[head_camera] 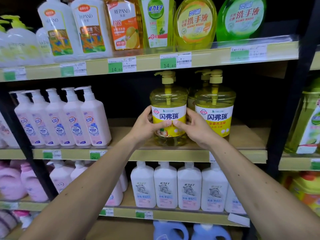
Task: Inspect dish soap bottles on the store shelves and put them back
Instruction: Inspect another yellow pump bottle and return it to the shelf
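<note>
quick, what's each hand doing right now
Left hand: grips the left side of the yellow pump dish soap bottle, thumb across its label.
Right hand: grips the same bottle's right side, thumb on the label.

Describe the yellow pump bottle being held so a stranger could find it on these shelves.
Look at the middle wooden shelf, right of the row of pink pump bottles. The clear yellow dish soap bottle stands at the shelf's front edge. Unlike its identical neighbour, it has the left hand and right hand around it.
</note>
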Demonstrator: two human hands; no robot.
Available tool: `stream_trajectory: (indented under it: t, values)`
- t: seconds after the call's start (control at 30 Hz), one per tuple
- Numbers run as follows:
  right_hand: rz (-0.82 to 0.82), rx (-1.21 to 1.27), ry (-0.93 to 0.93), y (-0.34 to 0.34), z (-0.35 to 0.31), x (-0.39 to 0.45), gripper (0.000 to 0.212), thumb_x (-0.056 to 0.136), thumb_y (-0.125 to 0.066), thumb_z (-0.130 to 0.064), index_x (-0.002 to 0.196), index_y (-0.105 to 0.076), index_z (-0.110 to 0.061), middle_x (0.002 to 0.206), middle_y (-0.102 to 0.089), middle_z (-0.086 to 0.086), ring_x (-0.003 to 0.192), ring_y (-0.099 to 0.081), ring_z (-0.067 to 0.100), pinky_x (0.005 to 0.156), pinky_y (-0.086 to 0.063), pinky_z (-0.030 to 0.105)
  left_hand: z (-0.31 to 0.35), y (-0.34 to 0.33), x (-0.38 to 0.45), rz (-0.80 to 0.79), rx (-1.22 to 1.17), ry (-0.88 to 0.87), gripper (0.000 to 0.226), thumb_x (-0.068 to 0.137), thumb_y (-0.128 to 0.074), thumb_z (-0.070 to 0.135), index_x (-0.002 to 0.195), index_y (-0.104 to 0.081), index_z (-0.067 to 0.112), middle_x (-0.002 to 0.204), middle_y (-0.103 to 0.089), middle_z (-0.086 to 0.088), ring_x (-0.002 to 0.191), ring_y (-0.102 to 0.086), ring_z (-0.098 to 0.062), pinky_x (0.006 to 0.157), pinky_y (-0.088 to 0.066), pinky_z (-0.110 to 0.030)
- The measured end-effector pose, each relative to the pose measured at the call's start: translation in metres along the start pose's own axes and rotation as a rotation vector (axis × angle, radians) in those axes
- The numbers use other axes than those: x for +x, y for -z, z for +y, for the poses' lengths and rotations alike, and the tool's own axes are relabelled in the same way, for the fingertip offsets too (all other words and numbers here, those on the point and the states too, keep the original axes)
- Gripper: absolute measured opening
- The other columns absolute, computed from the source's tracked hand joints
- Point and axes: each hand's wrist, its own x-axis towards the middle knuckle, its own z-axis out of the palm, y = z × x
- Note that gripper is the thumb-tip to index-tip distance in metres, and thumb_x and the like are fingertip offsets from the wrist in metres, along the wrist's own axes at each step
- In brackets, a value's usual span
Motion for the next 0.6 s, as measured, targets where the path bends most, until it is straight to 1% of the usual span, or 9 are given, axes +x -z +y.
stream_trajectory:
  t: [0.17,0.27,0.37,0.4,0.47,0.5,0.53,0.57,0.6]
  values:
    - [0.015,-0.044,-0.027,-0.004,0.007,-0.001,0.057,0.103,-0.069,-0.01,0.155,-0.048,-0.016,0.144,-0.067,0.0,0.126,-0.068,0.021,0.103,-0.06,0.05,-0.007,0.001,0.002,-0.008,0.022,-0.004,0.077,0.072,-0.095,0.028,0.14,-0.06,0.017,0.127,-0.079,-0.001,0.12,-0.074,-0.018,0.099,-0.063,-0.04]
    - [0.014,-0.11,-0.022,-0.005,0.005,-0.005,0.059,0.105,-0.068,-0.022,0.158,-0.044,-0.023,0.146,-0.065,-0.005,0.122,-0.07,0.017,0.106,-0.058,0.051,-0.006,0.003,0.002,-0.013,0.03,0.02,0.078,0.071,-0.096,0.03,0.14,-0.06,0.019,0.127,-0.079,0.001,0.119,-0.074,-0.014,0.092,-0.064,-0.032]
    - [0.009,-0.263,-0.028,-0.007,0.006,-0.017,0.061,0.105,-0.065,-0.04,0.16,-0.041,-0.027,0.149,-0.063,-0.007,0.13,-0.065,0.017,0.113,-0.052,0.049,-0.01,0.002,-0.001,-0.009,0.053,0.021,0.078,0.073,-0.095,0.032,0.142,-0.059,0.021,0.129,-0.078,0.002,0.12,-0.074,-0.015,0.094,-0.064,-0.032]
    - [0.004,-0.304,-0.033,-0.006,0.008,-0.022,0.062,0.104,-0.066,-0.041,0.159,-0.041,-0.026,0.149,-0.063,-0.006,0.134,-0.062,0.018,0.116,-0.05,0.049,-0.011,0.0,-0.003,0.0,0.057,0.022,0.077,0.074,-0.094,0.032,0.142,-0.059,0.02,0.129,-0.078,0.001,0.117,-0.075,-0.016,0.092,-0.065,-0.033]
    - [-0.022,-0.295,-0.032,-0.002,0.012,-0.033,0.062,0.102,-0.071,-0.033,0.157,-0.046,-0.023,0.147,-0.065,-0.003,0.137,-0.061,0.019,0.116,-0.049,0.047,-0.011,-0.007,-0.008,0.015,0.04,0.049,0.076,0.077,-0.091,0.031,0.143,-0.058,0.016,0.132,-0.076,-0.004,0.111,-0.075,-0.021,0.089,-0.065,-0.037]
    - [-0.008,-0.281,-0.029,0.003,0.013,-0.04,0.058,0.1,-0.074,-0.028,0.153,-0.053,-0.021,0.143,-0.069,-0.002,0.134,-0.063,0.016,0.114,-0.052,0.043,-0.009,-0.012,-0.012,0.039,0.041,0.07,0.079,0.078,-0.09,0.032,0.147,-0.054,0.014,0.137,-0.073,-0.006,0.113,-0.073,-0.021,0.094,-0.064,-0.038]
    - [0.042,-0.266,-0.015,0.01,0.016,-0.046,0.047,0.098,-0.077,-0.024,0.143,-0.064,-0.02,0.134,-0.074,-0.003,0.126,-0.068,0.011,0.11,-0.055,0.039,-0.007,-0.019,-0.017,0.099,0.083,0.084,0.085,0.082,-0.09,0.034,0.153,-0.048,0.013,0.146,-0.067,-0.007,0.121,-0.069,-0.02,0.103,-0.06,-0.04]
    - [0.129,-0.265,0.016,0.02,0.017,-0.053,0.03,0.097,-0.078,-0.02,0.126,-0.076,-0.022,0.12,-0.08,-0.007,0.114,-0.073,0.007,0.103,-0.059,0.036,-0.005,-0.026,-0.025,0.207,0.184,0.084,0.09,0.086,-0.089,0.035,0.158,-0.041,0.011,0.153,-0.058,-0.008,0.133,-0.061,-0.021,0.113,-0.053,-0.041]
    - [0.23,-0.253,0.056,0.031,0.019,-0.06,0.014,0.096,-0.078,-0.017,0.108,-0.081,-0.025,0.104,-0.082,-0.011,0.102,-0.076,0.006,0.095,-0.062,0.035,-0.003,-0.035,-0.035,0.327,0.313,0.033,0.089,0.092,-0.086,0.037,0.16,-0.036,0.009,0.157,-0.048,-0.009,0.142,-0.051,-0.024,0.119,-0.044,-0.04]
